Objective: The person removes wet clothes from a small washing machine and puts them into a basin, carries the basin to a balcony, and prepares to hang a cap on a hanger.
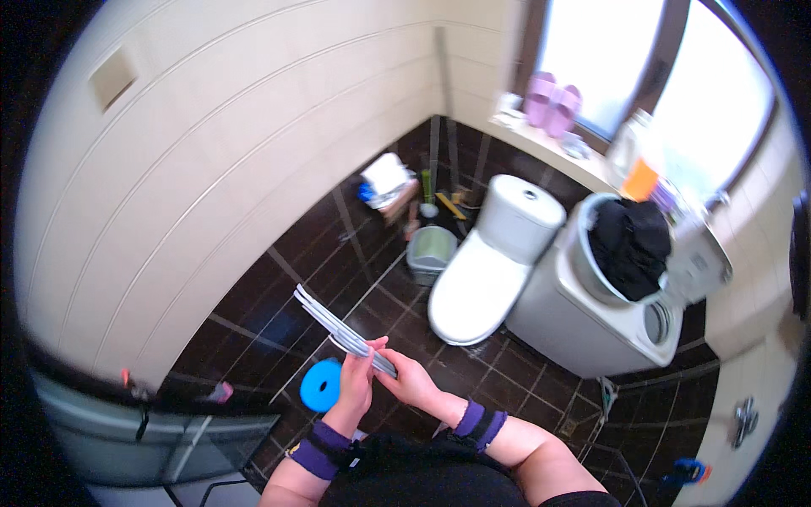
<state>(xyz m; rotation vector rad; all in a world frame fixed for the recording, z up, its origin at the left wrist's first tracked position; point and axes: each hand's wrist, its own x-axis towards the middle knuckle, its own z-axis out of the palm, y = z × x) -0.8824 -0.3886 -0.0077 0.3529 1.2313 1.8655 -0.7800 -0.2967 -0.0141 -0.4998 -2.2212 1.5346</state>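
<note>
In front of my body I hold a bundle of long, thin grey-white strips (325, 318), lying side by side and pointing up and to the left. They may be clothes hangers seen edge-on, but I cannot tell. My left hand (356, 382) is closed around the bundle near its lower end. Beside it, my right hand (412, 382) grips the same end, its fingers close to the left hand's. Both wrists wear purple bands with black straps. Just left of my left hand, lower down, is a round blue stool top (320, 385) with a hole in its middle.
A white toilet (477, 291) stands ahead, with a grey bin (431, 253) at its left. On the right, a washing machine (549, 329) with a raised lid carries a basin (583, 258) of dark clothes (629, 245). Pink slippers (553, 106) lean on the windowsill. A glass-sided cabinet (160, 439) is at lower left.
</note>
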